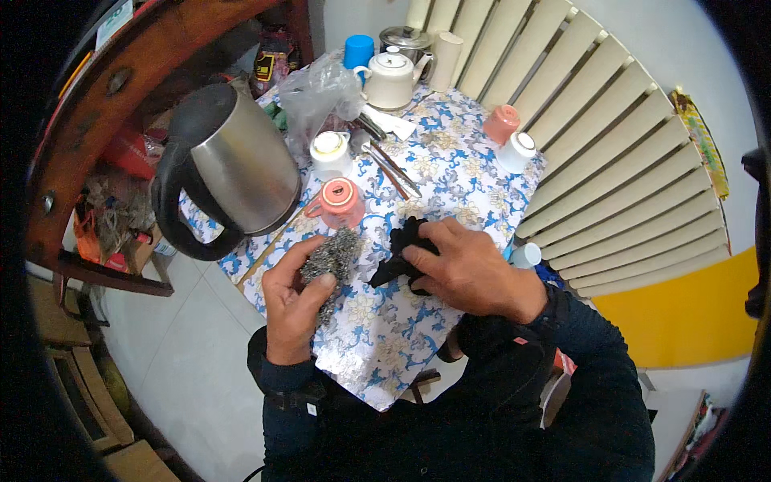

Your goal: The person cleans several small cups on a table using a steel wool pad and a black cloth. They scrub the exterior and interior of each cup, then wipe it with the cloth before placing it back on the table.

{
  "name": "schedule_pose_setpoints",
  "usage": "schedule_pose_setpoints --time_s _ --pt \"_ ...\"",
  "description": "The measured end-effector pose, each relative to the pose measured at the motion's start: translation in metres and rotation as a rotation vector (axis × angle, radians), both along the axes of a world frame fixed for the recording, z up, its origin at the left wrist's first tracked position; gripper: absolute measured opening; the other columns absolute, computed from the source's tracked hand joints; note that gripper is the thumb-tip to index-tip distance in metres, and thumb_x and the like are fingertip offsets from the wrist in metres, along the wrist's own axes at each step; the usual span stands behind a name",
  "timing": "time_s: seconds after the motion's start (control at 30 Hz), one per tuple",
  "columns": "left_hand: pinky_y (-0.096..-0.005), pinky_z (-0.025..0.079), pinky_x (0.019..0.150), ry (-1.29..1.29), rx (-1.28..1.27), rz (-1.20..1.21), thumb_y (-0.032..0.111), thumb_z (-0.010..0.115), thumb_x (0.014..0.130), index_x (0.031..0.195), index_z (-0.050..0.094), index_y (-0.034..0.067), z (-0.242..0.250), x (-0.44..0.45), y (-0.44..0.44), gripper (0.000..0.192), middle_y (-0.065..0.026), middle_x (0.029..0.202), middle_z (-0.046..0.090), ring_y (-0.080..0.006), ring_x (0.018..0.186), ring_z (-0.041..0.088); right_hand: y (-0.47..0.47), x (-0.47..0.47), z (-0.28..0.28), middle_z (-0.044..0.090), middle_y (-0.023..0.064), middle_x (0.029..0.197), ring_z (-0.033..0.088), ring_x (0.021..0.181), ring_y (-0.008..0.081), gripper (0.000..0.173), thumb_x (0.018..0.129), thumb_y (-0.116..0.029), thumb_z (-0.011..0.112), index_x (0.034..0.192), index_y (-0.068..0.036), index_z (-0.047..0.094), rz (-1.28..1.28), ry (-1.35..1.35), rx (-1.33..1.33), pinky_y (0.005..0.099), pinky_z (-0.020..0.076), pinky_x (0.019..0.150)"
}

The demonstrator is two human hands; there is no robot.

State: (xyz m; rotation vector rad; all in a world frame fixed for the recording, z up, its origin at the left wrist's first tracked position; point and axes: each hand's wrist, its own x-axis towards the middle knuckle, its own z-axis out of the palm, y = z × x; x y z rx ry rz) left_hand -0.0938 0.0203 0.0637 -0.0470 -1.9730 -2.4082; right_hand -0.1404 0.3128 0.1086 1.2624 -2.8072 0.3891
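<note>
My left hand [290, 304] grips a grey steel-wool scouring pad [337, 256] near the table's left edge. My right hand [473, 265] pinches a crumpled black cloth [394, 268], which rests against the patterned tabletop [391, 337]. Just beyond the pad, a pink cup [340, 202] stands upside down. Behind it is an upturned white cup [330, 153]. Metal and dark-handled utensils [391, 165] lie to the right of these cups.
A steel electric kettle [247, 162] stands on the left. A clear plastic bag [316, 90], a white teapot [390, 78], a blue cup [359, 51] and a lidded metal pot [405, 39] fill the back. Another pink cup [501, 123] and white cup [516, 152] sit beside the slatted panel [608, 132].
</note>
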Motion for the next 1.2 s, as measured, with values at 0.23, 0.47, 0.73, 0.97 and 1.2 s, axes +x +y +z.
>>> schedule_pose_setpoints --time_s 0.23,0.47,0.73,0.97,1.2 --pt "-0.0373 0.056 0.108 0.089 -0.216 -0.074 0.006 0.078 0.095 0.145 0.069 -0.009 0.022 0.023 0.009 0.053 -0.0165 0.131 0.079 -0.0209 0.121 0.073 -0.025 0.042 0.015 0.071 0.0244 0.130 0.076 0.115 0.0412 0.067 0.090 -0.021 0.095 0.144 0.006 0.064 0.123 -0.003 -0.484 0.0442 0.0670 0.086" --pt "-0.0396 0.062 0.092 0.196 -0.526 0.070 0.007 0.074 0.100 0.148 0.063 -0.008 0.036 0.032 0.052 0.051 -0.0243 0.119 0.080 -0.0268 0.104 0.081 -0.037 0.062 0.001 0.059 0.0312 0.148 0.070 0.128 0.0479 0.091 0.091 -0.038 0.094 0.160 0.006 0.055 0.073 -0.102 -0.588 0.0508 0.0646 0.099" --pt "-0.0414 0.063 0.081 0.257 -0.525 -0.204 0.014 0.070 0.101 0.162 0.050 -0.015 0.058 0.031 0.069 0.071 -0.0275 0.104 0.080 -0.0299 0.089 0.081 -0.008 0.057 -0.010 0.060 0.0292 0.147 0.069 0.126 0.0480 0.083 0.090 -0.022 0.092 0.159 0.004 0.054 -0.123 -0.037 -0.734 0.0510 0.0622 0.101" --pt "-0.0385 0.064 0.081 0.360 -0.533 0.054 0.015 0.070 0.097 0.147 0.070 -0.006 0.047 0.016 0.031 0.054 -0.0219 0.114 0.084 -0.0281 0.090 0.082 0.053 0.024 -0.009 0.076 0.0193 0.115 0.078 0.100 0.0349 0.047 0.089 -0.005 0.084 0.134 0.000 0.072 -0.292 -0.082 -0.906 0.0423 0.0626 0.090" --pt "-0.0234 0.043 0.065 0.134 -0.366 0.886 0.019 0.068 0.118 0.116 0.070 0.003 -0.028 -0.002 -0.041 0.017 -0.0007 0.085 0.064 -0.0066 0.072 0.056 0.093 -0.017 -0.008 0.074 0.0198 0.111 0.077 0.100 0.0349 0.044 0.086 0.004 0.081 0.129 0.003 0.071 -0.615 0.086 -0.695 0.0388 0.0605 0.089"
